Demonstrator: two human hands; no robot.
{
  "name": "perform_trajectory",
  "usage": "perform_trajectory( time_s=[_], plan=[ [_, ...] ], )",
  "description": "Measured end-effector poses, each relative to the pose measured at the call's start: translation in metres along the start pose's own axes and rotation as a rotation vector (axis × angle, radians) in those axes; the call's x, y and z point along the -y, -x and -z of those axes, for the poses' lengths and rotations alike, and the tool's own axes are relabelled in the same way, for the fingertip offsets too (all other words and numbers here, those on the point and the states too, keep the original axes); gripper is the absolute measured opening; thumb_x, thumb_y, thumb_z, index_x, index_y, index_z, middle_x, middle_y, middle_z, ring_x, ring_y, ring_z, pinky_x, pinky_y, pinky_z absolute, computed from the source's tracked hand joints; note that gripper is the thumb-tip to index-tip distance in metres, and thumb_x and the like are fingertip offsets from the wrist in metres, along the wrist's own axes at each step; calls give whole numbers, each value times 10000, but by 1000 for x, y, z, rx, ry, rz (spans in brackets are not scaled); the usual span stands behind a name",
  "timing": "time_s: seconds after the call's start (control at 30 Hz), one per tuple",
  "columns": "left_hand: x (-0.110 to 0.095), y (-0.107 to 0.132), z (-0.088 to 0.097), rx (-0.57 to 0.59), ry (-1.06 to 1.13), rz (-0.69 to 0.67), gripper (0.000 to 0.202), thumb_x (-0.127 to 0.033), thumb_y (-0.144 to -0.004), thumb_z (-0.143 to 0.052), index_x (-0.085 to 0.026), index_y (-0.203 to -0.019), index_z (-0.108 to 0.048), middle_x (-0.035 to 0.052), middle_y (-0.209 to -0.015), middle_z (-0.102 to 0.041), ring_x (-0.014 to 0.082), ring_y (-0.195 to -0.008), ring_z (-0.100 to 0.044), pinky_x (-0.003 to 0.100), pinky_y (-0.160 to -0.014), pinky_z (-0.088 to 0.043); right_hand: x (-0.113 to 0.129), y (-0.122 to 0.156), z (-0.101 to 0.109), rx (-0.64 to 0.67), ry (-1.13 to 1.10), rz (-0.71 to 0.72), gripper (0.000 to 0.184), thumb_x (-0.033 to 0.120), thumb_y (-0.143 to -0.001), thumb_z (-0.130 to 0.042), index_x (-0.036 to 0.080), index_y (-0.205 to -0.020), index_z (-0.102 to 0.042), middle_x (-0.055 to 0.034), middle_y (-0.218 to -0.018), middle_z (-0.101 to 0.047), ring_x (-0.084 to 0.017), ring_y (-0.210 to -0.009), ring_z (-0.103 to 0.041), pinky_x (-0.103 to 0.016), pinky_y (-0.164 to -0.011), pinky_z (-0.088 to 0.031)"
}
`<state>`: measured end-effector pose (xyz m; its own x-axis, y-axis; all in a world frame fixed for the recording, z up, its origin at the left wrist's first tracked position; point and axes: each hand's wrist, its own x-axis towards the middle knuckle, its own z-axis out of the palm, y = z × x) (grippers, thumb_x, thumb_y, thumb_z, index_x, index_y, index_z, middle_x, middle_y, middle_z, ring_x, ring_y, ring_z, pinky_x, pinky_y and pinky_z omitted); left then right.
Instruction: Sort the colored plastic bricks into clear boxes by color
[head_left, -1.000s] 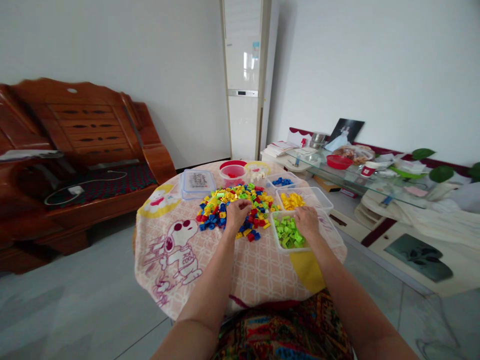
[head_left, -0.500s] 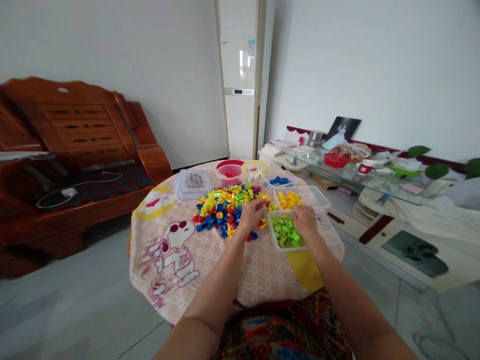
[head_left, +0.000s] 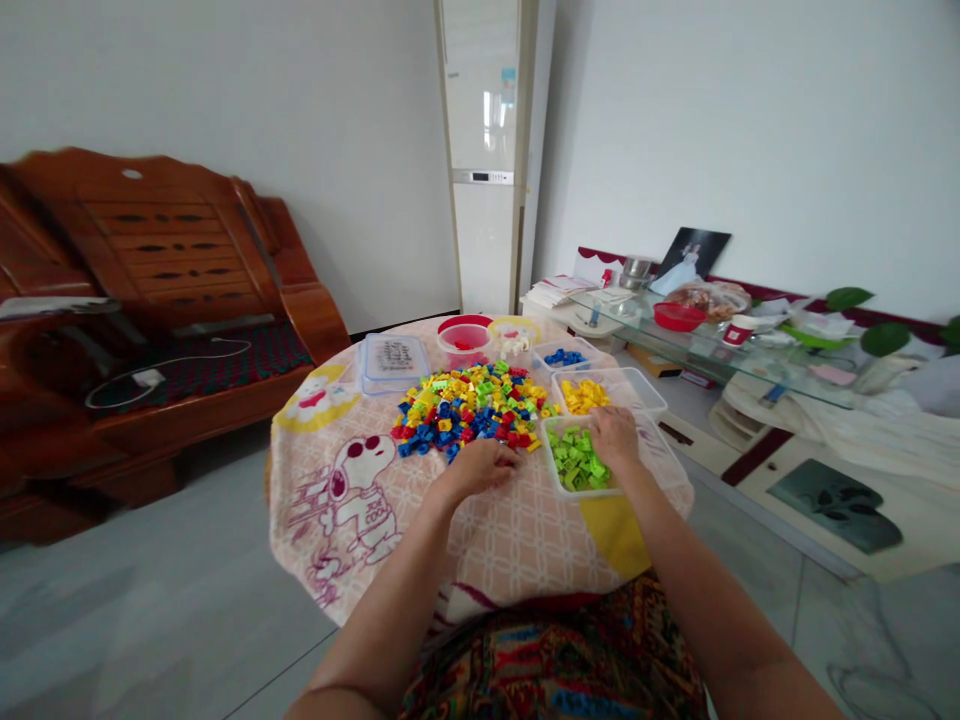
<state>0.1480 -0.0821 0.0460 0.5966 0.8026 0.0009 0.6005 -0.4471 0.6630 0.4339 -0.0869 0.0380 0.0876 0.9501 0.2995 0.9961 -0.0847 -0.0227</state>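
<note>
"Bricks (head_left: 466, 410) lie where?"

"Heaped mid-frame, left hand (head_left: 484, 468) at their near edge; right hand (head_left: 615, 438) by the box (head_left: 589, 494) of green bricks (head_left: 576, 455), right of center."

"Either grip?"

"Cannot tell."

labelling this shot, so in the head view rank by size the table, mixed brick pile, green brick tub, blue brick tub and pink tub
1. Table
2. Mixed brick pile
3. Green brick tub, partly hidden
4. Blue brick tub and pink tub: too alike to rank

"JOE COOL" stands on the cartoon dog (head_left: 372, 508) of the tablecloth (head_left: 517, 545); lettering (head_left: 395, 354) on the lid (head_left: 372, 377) is illegible.
</note>
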Motion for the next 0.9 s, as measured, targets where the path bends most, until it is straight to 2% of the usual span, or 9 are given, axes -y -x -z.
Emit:
perform_trajectory(
  time_s=[0.1, 0.27, 0.37, 0.5, 0.6, 0.73, 0.83, 0.9],
  plan=[
    [1, -22, 6, -228, -248, 76, 310, -156, -753, -694, -339, -972, -815, 14, -969, -789, 226, -903, -713, 258, -766, -508, 0, 0, 0, -6, 1, 1, 269, 227, -948, -496, 162, -1143, -670, -141, -1190, -684, -267, -1136, -551, -378, -1047, -290],
    [11, -52, 31, -380, -354, 118, 342, -198, -867, -626, -312, -1155, -770, 43, -1125, -762, 230, -1037, -684, 300, -903, -507, 0, 1, -1, -26, 5, 4, 270, 224, -944, -490, 167, -1133, -674, -136, -1184, -685, -267, -1123, -552, -375, -1042, -292],
    [22, -52, 42, -484, -302, 102, 364, -174, -863, -603, -260, -1179, -762, 57, -1052, -761, 214, -976, -682, 300, -907, -504, 0, 0, -1, -18, 1, 7, 271, 225, -948, -479, 166, -1127, -674, -136, -1175, -687, -264, -1113, -554, -374, -1031, -298],
    [34, -34, 48, -611, -141, 118, 275, -204, -841, -600, -202, -1036, -795, 38, -876, -757, 175, -795, -666, 262, -790, -509, -1, -1, -2, -10, -2, 11, 287, 225, -948, -478, 163, -1153, -669, -138, -1174, -686, -262, -1124, -552, -380, -1038, -294],
    [37, -16, 47, -596, -79, 152, 204, -243, -814, -613, -170, -878, -792, 20, -724, -725, 166, -700, -649, 245, -690, -484, -1, -1, -4, -12, 5, 9, 281, 223, -942, -485, 163, -1146, -670, -138, -1157, -688, -266, -1127, -550, -387, -1043, -290],
    [37, 1, 37, -459, -86, 165, 135, -238, -783, -632, -180, -754, -751, 8, -655, -695, 155, -640, -646, 238, -634, -448, -1, -1, -4, -23, 1, 7, 289, 219, -943, -489, 159, -1164, -666, -141, -1172, -688, -269, -1136, -550, -385, -1052, -288],
    [33, 10, 29, -353, -102, 182, 46, -224, -745, -684, -195, -771, -707, -2, -679, -698, 160, -667, -661, 231, -612, -435, -1, -1, -3, -19, -3, 10, 287, 216, -943, -491, 156, -1162, -668, -136, -1161, -693, -271, -1138, -551, -380, -1052, -287],
    [30, 15, 25, -322, -138, 189, 144, -208, -712, -727, -205, -850, -687, -5, -737, -709, 167, -710, -669, 231, -622, -436, 0, -1, -1, -10, -3, 7, 287, 216, -943, -492, 153, -1159, -669, -138, -1159, -693, -274, -1141, -550, -380, -1051, -287]
  ],
)
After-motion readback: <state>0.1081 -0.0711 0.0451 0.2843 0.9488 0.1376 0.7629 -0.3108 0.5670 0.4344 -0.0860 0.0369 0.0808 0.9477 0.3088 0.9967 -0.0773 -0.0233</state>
